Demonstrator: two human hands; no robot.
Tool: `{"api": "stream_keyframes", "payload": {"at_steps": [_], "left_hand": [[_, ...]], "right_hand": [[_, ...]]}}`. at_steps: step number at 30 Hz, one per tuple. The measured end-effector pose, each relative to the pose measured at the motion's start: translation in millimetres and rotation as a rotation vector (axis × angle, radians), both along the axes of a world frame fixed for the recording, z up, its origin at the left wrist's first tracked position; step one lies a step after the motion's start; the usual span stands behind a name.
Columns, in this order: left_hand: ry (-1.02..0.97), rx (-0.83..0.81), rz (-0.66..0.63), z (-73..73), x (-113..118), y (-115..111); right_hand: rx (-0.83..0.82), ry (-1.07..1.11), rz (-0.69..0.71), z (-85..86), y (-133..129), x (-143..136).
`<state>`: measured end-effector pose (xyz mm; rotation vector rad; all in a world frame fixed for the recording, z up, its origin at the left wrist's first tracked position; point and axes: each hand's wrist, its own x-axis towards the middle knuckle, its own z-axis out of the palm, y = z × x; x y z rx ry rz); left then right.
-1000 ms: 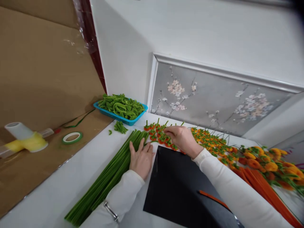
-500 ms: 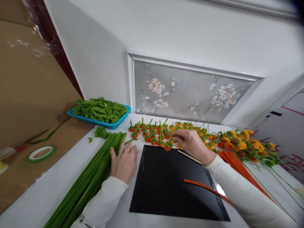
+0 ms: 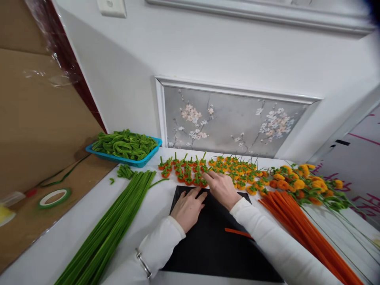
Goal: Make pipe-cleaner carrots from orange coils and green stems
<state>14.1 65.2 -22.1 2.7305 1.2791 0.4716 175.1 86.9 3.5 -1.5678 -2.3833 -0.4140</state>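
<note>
Mat: the black mat (image 3: 208,253) is lying under both your forearms; if your left palm is pushing, it could be sliding into the flower heads.
Left hand: your left hand (image 3: 187,209) is resting on the mat, palm down, fingers slightly spread; you are holding nothing visible with it.
Right hand: your right hand (image 3: 221,189) is reaching across the mat's far edge with fingers bent downward; whether they are pinching a head, I cannot tell.
Red-orange chenille flower heads (image 3: 188,180): they are standing close together just beyond the mat, their green stalks pointing up. Your fingertips are working at the cluster's right end, so a knuckle could be tipping neighbours.
Orange chenille stem (image 3: 236,231): it is lying on the mat, partly beneath your right sleeve (image 3: 267,225); a withdrawing forearm could be dragging it.
Metal cuff band (image 3: 143,263): it is circling your left sleeve beside the mat's near-left corner; a low wrist could be catching that edge.
Green chenille bundle (image 3: 118,221): it is lying left of the mat, where a sweeping elbow could be scattering it.
</note>
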Motion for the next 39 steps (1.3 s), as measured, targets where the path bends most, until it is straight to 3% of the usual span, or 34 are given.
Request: {"api": "stream_keyframes", "payload": {"at_steps": [8, 13, 17, 20, 24, 26, 28, 31, 39], "left_hand": [[0.087, 0.063, 0.083, 0.4, 6.8, 5.8], [0.077, 0.055, 0.066, 2.5, 4.2, -7.1], [0.027, 0.048, 0.008, 2.4, 6.5, -20.5], [0.003, 0.041, -0.051, 4.1, 10.3, -26.8], [-0.016, 0.009, -0.112, 9.8, 17.2, -33.6], [-0.036, -0.014, -0.126, 13.1, 21.0, -37.8], [-0.064, -0.031, -0.127, 15.6, 24.5, -42.5], [-0.089, -0.065, -0.141, 16.8, 29.0, -49.3], [-0.121, -0.026, -0.138, 19.4, 38.5, -62.7]], "right_hand": [[0.008, -0.083, 0.072, 4.6, 3.6, -8.2], [0.015, -0.036, 0.034, 0.2, 0.3, -4.7], [0.022, 0.12, -0.044, 1.6, -7.8, 8.4], [0.043, 0.292, -0.068, 9.2, -24.7, 22.0], [-0.04, 0.435, -0.062, 15.3, -71.4, 38.9], [-0.118, 0.428, -0.071, 12.3, -97.5, 48.2], [-0.175, 0.423, -0.166, 5.7, -118.8, 59.0], [-0.2, 0.442, -0.285, -7.6, -136.5, 73.2], [-0.154, 0.36, -0.325, -33.6, -129.1, 60.8]]}}
